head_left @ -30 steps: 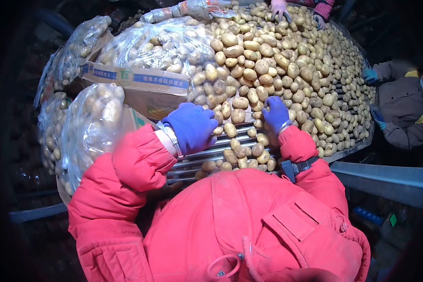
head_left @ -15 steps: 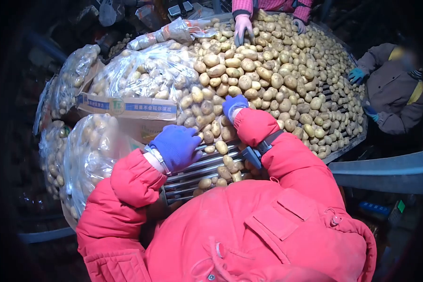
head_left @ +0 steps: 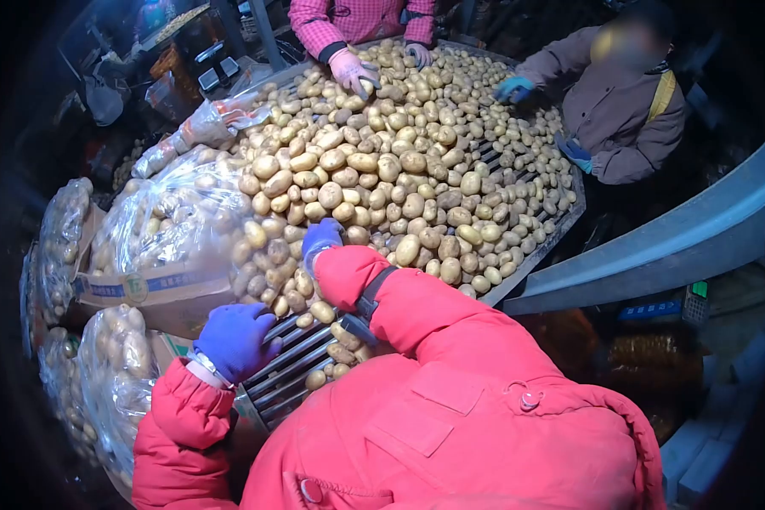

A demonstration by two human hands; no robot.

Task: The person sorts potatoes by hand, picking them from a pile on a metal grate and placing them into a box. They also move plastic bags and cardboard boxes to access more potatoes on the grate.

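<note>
My left hand (head_left: pixel 236 340), in a blue-purple knit glove, hovers over the left side of the metal bar rack (head_left: pixel 291 365). Its thumb stands apart from the fingers, and no potato shows in it. Farther forward, my right hand (head_left: pixel 320 236) in a matching glove rests against the near edge of the heaped potatoes (head_left: pixel 374 191). Its fingers point away from me and are largely hidden, so I cannot tell whether they grip a potato. A few loose potatoes (head_left: pixel 342 357) lie on the bars below my right forearm.
A clear plastic bag of potatoes (head_left: pixel 174 212) sits in a cardboard box (head_left: pixel 157 285) on the left, near another filled bag (head_left: pixel 119 357). Across the heap, a co-worker's gloved hand (head_left: pixel 353 72) holds a potato; another person (head_left: pixel 625 102) works at right. A metal chute (head_left: pixel 654 238) juts out right.
The view has swung to the right, so the heap sits farther left. My left hand has drawn back from the potatoes toward me. The co-worker opposite now has a potato in one hand.
</note>
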